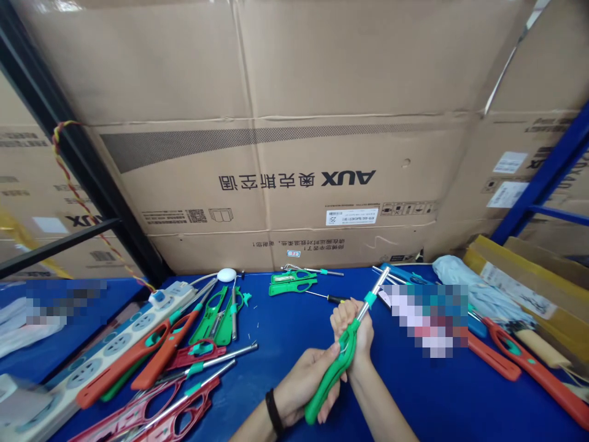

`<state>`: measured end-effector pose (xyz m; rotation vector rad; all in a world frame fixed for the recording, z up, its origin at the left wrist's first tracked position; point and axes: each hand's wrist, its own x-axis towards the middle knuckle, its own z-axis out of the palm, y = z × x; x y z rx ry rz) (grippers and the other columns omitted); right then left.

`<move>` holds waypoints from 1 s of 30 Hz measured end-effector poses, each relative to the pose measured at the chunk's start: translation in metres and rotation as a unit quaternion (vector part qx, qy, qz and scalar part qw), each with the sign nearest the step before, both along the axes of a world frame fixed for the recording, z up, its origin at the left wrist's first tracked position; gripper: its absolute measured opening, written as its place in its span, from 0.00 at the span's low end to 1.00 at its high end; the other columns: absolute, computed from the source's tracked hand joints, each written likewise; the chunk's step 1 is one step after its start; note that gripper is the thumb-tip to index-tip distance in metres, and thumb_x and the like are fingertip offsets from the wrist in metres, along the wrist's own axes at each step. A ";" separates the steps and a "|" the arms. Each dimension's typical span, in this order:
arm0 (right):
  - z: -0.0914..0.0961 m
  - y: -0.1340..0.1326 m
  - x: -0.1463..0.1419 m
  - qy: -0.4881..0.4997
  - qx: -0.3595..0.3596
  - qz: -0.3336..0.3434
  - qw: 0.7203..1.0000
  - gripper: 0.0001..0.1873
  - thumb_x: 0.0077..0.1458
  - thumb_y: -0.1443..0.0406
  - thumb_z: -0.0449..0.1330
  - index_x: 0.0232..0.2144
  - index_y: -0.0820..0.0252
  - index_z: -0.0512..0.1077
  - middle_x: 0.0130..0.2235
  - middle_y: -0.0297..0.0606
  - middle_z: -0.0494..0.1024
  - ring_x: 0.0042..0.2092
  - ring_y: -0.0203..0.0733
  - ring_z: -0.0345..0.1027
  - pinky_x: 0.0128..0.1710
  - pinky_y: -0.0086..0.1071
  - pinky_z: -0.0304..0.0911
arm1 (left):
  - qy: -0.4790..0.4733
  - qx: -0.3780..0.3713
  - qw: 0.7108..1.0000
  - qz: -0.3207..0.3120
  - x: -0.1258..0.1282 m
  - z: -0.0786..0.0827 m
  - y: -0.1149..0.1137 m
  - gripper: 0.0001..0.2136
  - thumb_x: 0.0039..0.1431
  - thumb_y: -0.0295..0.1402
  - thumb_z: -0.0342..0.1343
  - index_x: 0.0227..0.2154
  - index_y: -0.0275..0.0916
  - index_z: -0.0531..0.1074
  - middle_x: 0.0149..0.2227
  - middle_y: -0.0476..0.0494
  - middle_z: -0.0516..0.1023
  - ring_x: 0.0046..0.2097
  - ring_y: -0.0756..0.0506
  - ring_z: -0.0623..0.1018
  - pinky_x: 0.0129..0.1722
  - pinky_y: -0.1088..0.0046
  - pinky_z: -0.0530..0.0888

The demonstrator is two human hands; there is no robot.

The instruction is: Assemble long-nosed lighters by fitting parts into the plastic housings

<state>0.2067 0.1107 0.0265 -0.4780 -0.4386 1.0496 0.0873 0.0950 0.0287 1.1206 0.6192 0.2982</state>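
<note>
Both hands grip one green long-necked lighter over the blue table. My left hand, with a black band on the wrist, is closed round the lower part of its green handle. My right hand is closed round the upper handle, just below the teal collar. The metal tube of the lighter points up and to the right.
Several orange, green and pink lighters lie at the left beside a white power strip. More green ones and a screwdriver lie behind my hands. Orange lighters and cardboard lie right. A large carton walls the back.
</note>
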 end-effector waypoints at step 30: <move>0.011 -0.007 -0.005 0.093 0.009 0.164 0.982 0.26 0.52 0.69 0.50 0.11 0.55 0.39 0.09 0.21 0.43 0.12 0.28 0.30 0.09 0.21 0.40 | 0.060 -0.005 0.998 -0.025 -0.007 -0.001 0.016 0.31 0.41 0.62 0.55 0.19 0.31 0.69 0.11 0.49 0.68 0.10 0.54 0.64 0.08 0.82 0.59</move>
